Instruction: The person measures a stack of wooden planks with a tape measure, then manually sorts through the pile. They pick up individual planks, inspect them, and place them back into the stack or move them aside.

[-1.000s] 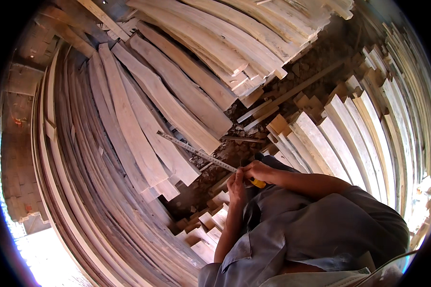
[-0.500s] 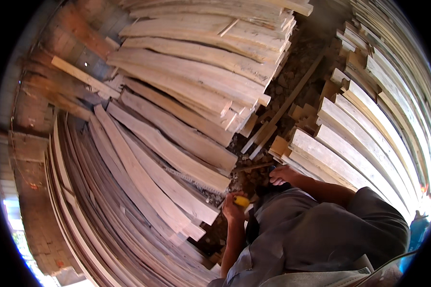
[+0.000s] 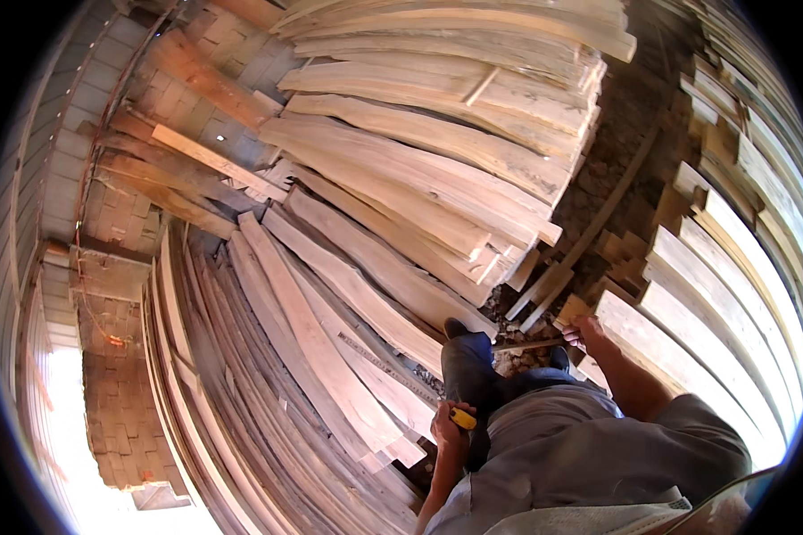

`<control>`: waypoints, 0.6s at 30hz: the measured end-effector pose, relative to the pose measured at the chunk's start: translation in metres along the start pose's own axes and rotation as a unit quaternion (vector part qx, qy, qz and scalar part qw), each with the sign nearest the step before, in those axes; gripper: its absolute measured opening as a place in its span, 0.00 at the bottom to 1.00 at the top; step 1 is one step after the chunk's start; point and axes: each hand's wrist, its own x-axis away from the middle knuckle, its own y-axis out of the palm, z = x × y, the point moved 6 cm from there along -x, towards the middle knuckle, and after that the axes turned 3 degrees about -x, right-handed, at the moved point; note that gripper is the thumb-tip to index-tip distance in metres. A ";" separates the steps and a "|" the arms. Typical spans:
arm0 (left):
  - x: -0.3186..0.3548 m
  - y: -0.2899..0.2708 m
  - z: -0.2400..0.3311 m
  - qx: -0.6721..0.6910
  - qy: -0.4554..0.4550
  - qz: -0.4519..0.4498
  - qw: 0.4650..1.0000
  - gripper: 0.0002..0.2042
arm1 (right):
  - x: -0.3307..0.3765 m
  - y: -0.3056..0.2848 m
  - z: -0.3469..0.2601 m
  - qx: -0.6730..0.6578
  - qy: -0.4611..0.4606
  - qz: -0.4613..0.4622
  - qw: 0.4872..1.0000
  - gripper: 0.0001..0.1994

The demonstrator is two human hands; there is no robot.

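My left hand (image 3: pixel 448 423) is closed around a small yellow tool with a dark end (image 3: pixel 462 417); its exact kind is too small to tell. It is held low beside my left leg, near the board ends (image 3: pixel 408 450) of the left stack. My right hand (image 3: pixel 585 333) reaches out to the right, beside the end of a pale thick board (image 3: pixel 638 343). Its fingers are loosely bent and apart, and nothing shows in them. Whether they touch the wood, I cannot tell.
Long rough boards (image 3: pixel 401 267) lie stacked to the left and ahead. Thick planks (image 3: pixel 714 285) are piled at the right. Between them runs a narrow rubble-strewn gap (image 3: pixel 611 169) with loose wooden strips (image 3: pixel 553 294). My shoe (image 3: pixel 466 328) is by the left boards; a brick wall (image 3: pixel 129 401) stands behind.
The view has shifted, and the stacks sit farther right and lower in it. My left leg and shoe have come into sight. My right hand has moved outward, away from my body, to the right-hand planks.
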 end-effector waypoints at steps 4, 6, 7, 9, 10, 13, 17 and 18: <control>-0.046 0.013 0.031 -0.115 0.041 -0.081 0.989 0.19 | -0.080 0.002 -0.015 -0.210 0.017 -0.278 0.937 0.09; -0.056 -0.004 0.049 -0.159 0.032 -0.040 0.986 0.19 | -0.052 0.056 -0.038 -0.017 -0.017 0.074 0.997 0.10; -0.073 -0.006 0.052 -0.162 0.020 -0.054 0.985 0.21 | -0.060 0.064 -0.051 -0.017 -0.032 0.084 0.996 0.11; -0.113 -0.018 0.052 -0.172 -0.007 -0.080 0.982 0.23 | -0.089 0.067 -0.058 -0.033 -0.042 0.069 0.996 0.12; -0.126 -0.013 0.066 -0.175 -0.007 -0.063 0.983 0.23 | -0.108 0.068 -0.066 -0.038 -0.036 0.096 0.994 0.11; -0.145 -0.008 0.099 -0.164 -0.014 -0.010 0.986 0.22 | -0.136 0.084 -0.072 -0.026 -0.004 0.234 0.972 0.11; -0.181 -0.020 0.116 -0.153 -0.078 -0.043 0.984 0.19 | -0.211 0.064 -0.074 -0.204 -0.043 0.149 0.967 0.15; -0.178 -0.028 0.122 -0.166 -0.079 -0.016 0.983 0.18 | -0.209 0.092 -0.082 -0.125 -0.023 0.253 0.959 0.16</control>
